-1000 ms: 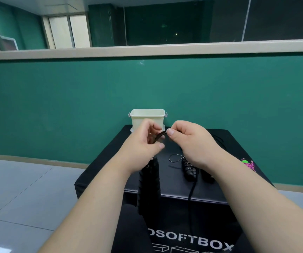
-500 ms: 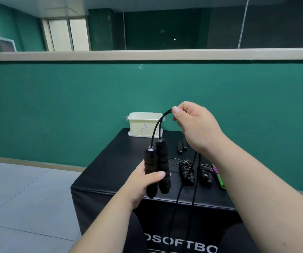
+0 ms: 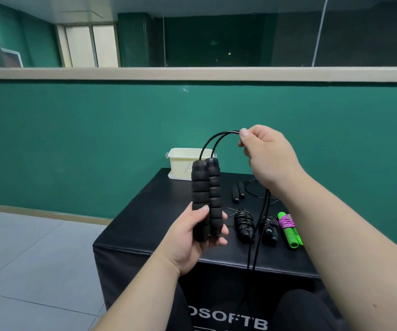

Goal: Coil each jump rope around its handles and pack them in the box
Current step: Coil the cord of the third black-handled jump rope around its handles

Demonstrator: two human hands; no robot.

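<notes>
Box [image 3: 180,163] interior hidden; left hand [image 3: 190,244] grips handles [image 3: 207,194], right hand [image 3: 269,158] pinches rope [image 3: 213,142].

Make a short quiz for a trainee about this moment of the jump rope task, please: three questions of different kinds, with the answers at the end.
1. True or false: the left hand grips both black foam handles side by side, with the cord ends upward.
2. What does the right hand pinch?
A) the green handles
B) the black cord
C) the rim of the cream box
3. How many wound bundles lie on the black block?

Key
1. True.
2. B. The cord arches from the handle tops to the fingertips, then hangs down.
3. Three: two black ones and a green bundle.
</notes>
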